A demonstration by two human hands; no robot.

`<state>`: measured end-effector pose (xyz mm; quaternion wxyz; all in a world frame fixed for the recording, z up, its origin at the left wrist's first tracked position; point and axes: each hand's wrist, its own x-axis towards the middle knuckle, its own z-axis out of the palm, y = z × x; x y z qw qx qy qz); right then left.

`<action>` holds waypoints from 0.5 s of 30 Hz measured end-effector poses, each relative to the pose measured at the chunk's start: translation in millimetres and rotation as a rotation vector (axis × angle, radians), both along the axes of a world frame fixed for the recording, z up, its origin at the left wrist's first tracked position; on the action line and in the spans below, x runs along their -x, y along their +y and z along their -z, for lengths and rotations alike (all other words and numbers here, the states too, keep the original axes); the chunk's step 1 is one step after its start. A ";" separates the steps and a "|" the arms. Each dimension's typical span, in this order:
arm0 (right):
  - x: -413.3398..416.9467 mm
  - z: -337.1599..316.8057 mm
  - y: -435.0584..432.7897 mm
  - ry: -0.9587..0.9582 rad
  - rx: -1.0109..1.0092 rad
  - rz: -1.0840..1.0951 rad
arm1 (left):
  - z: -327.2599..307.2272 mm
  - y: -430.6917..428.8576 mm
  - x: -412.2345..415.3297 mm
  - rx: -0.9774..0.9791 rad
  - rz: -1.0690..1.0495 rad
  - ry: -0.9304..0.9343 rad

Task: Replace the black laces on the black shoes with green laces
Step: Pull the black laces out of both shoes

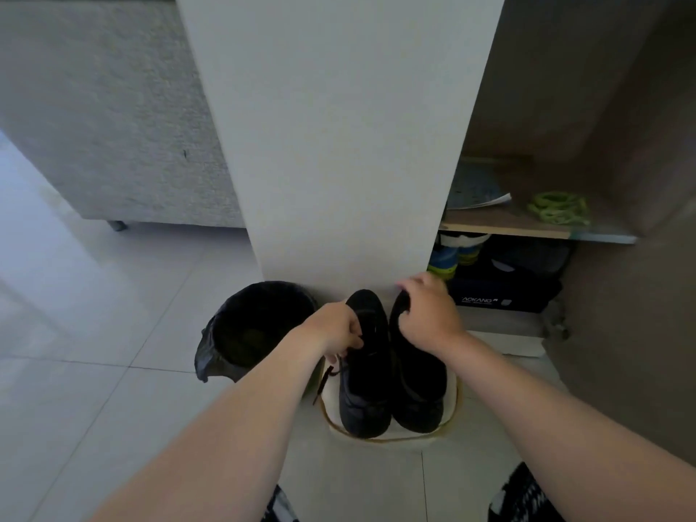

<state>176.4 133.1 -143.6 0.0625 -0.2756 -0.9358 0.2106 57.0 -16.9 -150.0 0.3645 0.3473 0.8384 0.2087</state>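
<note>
Black shoes (pixel 365 389) stand on white pad (pixel 449 411) over tiled floor (pixel 94 389).

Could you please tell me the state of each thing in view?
Left shoe: upright, black lace in.
Right shoe: upright, far end gripped by right hand.
Black lace: pinched by left hand, end dangling.
Green laces: bundled on shelf, untouched.
Bin: open, bag-lined.
</note>
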 end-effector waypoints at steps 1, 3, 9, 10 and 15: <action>0.9 0.1 -4.7 0.004 -0.017 -0.141 | 0.8 -0.7 0.4 -0.015 0.009 0.030; 4.2 2.5 -14.6 -0.090 0.083 -0.288 | 3.4 -3.8 1.6 -0.061 0.019 0.089; 17.4 18.7 -25.8 -0.227 -0.070 -0.380 | 9.2 -6.8 2.4 -0.159 0.090 0.308; 20.5 20.0 -23.2 -0.212 -0.041 -0.368 | 10.1 -4.7 3.8 -0.167 0.113 0.331; 36.6 31.4 -3.4 -0.142 0.185 -0.243 | 25.3 3.7 13.0 -0.173 0.000 0.074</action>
